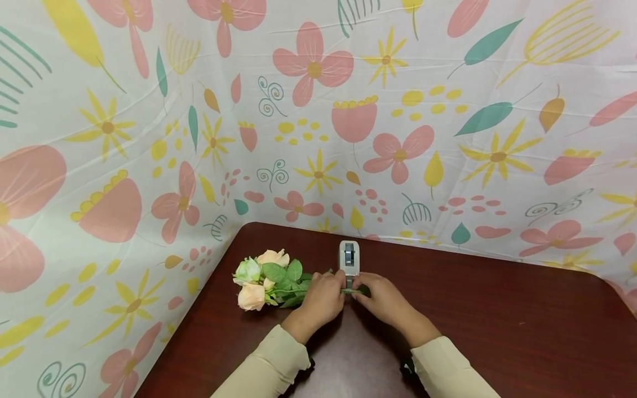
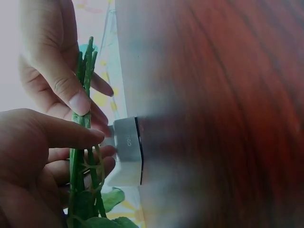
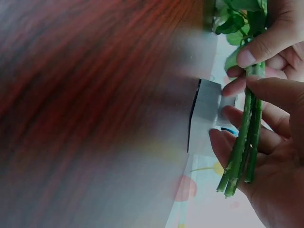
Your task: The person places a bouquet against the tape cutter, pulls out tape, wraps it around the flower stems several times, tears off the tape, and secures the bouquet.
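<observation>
A small bunch of roses (image 1: 251, 297), peach and pale green, points left in the head view with its leaves (image 1: 293, 271) behind the blooms. My left hand (image 1: 323, 297) pinches the green stems (image 3: 243, 137) below the leaves. Right beside it, my right hand (image 1: 383, 298) pinches the same stems nearer their cut ends, the thumbs close together. Between the thumbs, a pale shiny band (image 3: 256, 70) shows on the stems. Just beyond the fingers stands a grey-white tape dispenser (image 1: 349, 271) with a roll of tape (image 1: 350, 255); fingers partly cover its near end.
The dark red-brown wooden table (image 1: 497, 320) stretches far to the right of the hands. A flower-printed cloth (image 1: 318, 127) hangs along its back and left edges, close behind the dispenser and roses.
</observation>
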Demonstrator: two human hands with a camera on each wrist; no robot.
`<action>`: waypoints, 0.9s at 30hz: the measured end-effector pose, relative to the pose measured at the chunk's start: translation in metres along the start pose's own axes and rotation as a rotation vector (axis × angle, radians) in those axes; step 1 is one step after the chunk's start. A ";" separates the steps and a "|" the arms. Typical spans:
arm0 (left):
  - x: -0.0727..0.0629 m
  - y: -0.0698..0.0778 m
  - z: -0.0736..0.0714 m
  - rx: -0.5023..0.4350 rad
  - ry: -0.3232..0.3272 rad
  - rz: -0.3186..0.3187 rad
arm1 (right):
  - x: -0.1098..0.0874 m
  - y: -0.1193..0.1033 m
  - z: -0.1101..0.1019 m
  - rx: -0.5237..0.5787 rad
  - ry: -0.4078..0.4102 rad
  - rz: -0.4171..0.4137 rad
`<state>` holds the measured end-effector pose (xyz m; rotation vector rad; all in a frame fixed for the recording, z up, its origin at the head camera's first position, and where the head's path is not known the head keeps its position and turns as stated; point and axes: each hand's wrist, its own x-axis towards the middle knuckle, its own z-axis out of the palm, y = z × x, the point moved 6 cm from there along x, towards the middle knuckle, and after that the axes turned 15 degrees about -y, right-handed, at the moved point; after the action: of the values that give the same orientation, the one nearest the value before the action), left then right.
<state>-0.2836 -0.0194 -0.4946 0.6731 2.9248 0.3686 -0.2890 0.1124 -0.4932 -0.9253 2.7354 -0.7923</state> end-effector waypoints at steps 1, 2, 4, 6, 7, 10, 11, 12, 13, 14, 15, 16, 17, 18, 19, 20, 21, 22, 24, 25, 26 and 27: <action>-0.001 0.001 0.000 0.002 0.000 -0.001 | -0.001 0.000 0.000 0.003 -0.007 0.003; -0.002 0.001 0.000 0.002 0.000 -0.002 | -0.001 0.000 0.000 0.010 -0.014 0.006; -0.003 0.003 0.000 0.001 0.001 -0.002 | -0.003 0.000 0.000 0.015 -0.026 0.008; -0.004 0.004 0.000 0.005 0.001 -0.001 | -0.003 -0.001 0.000 0.012 -0.036 0.005; -0.005 0.004 0.000 0.006 -0.001 0.001 | -0.004 0.000 0.000 0.015 -0.042 0.005; -0.006 0.005 0.002 0.005 -0.017 0.002 | -0.005 0.000 0.001 0.028 -0.056 0.011; -0.006 0.005 0.002 0.008 -0.020 0.002 | -0.005 0.000 0.001 0.030 -0.058 0.014; -0.006 0.004 0.003 0.008 -0.024 0.002 | -0.005 0.000 0.001 0.035 -0.059 0.016; -0.006 0.005 0.003 0.010 -0.024 0.004 | -0.006 0.000 0.001 0.036 -0.061 0.017; -0.006 0.005 0.003 0.015 -0.022 0.007 | -0.006 -0.001 0.001 0.032 -0.061 0.013; -0.006 0.005 0.002 0.020 -0.019 0.009 | -0.006 -0.001 0.000 0.029 -0.060 0.010; -0.007 0.005 0.002 0.026 -0.013 0.011 | -0.006 -0.002 0.000 0.026 -0.060 0.008; -0.007 0.006 0.002 0.034 -0.006 0.012 | -0.006 -0.001 0.000 0.022 -0.061 0.008; -0.007 0.006 0.001 0.043 0.002 0.014 | -0.007 -0.002 0.000 0.017 -0.063 0.008; -0.008 0.006 0.000 0.051 0.013 0.016 | -0.007 -0.002 0.000 0.015 -0.067 0.008; -0.008 0.007 0.000 0.060 0.024 0.017 | -0.007 -0.001 0.000 0.017 -0.071 0.012; -0.009 0.007 0.000 0.069 0.035 0.018 | -0.007 -0.001 -0.001 0.020 -0.077 0.018; -0.009 0.008 -0.001 0.082 0.048 0.019 | -0.007 -0.001 -0.001 0.019 -0.085 0.020; -0.010 0.009 -0.001 0.110 0.072 0.020 | -0.006 -0.001 -0.001 0.008 -0.105 0.019; -0.010 0.010 -0.001 0.121 0.081 0.020 | -0.006 0.000 -0.001 0.005 -0.117 0.017; -0.010 0.010 -0.001 0.133 0.090 0.019 | -0.006 0.000 -0.001 0.002 -0.131 0.017; -0.010 0.010 -0.001 0.141 0.097 0.018 | -0.006 0.000 -0.002 0.001 -0.146 0.016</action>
<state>-0.2705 -0.0149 -0.4905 0.7191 3.0615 0.2026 -0.2850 0.1169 -0.4922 -0.9207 2.6138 -0.6942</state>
